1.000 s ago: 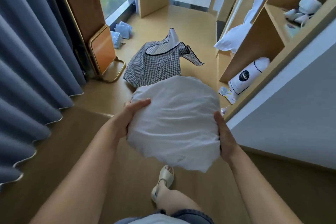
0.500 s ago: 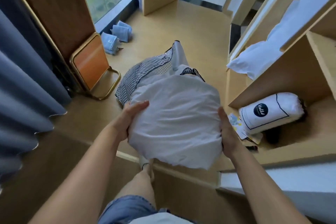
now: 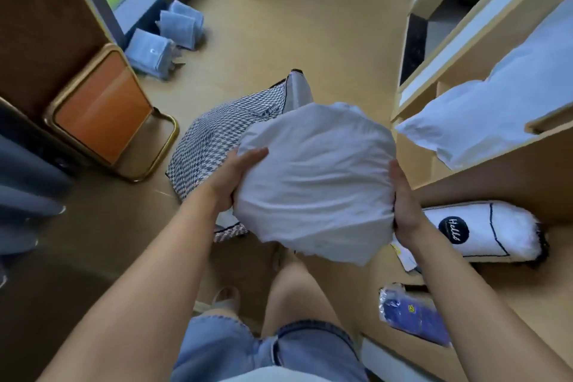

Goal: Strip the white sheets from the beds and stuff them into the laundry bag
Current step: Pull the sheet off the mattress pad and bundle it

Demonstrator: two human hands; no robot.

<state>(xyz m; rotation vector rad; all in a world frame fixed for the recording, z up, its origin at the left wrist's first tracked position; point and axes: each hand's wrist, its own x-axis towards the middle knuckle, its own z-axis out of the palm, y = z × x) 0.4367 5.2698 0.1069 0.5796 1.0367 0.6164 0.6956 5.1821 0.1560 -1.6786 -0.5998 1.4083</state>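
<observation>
A balled-up white sheet (image 3: 313,183) hangs in front of me, carried between both hands. My left hand (image 3: 232,177) presses its left side with the fingers laid over the top edge. My right hand (image 3: 404,205) presses the right side, fingers fairly straight. Directly below and behind the bundle lies the houndstooth laundry bag (image 3: 223,146) on the wooden floor, its white-lined mouth partly hidden by the sheet. Another white sheet or pillow (image 3: 483,115) lies on the bunk at the right.
A folded orange stool with a brass frame (image 3: 105,112) leans at the left. Blue folded packs (image 3: 167,37) lie by the window. A white "Hello" bolster (image 3: 483,229) and a blue packet (image 3: 412,316) sit in the wooden cubby at right. Grey curtains (image 3: 21,195) hang at the left edge.
I have stepped down and forward with the sheet bundle, so the laundry bag is now right under it. Both hands keep the same hold on the bundle.
</observation>
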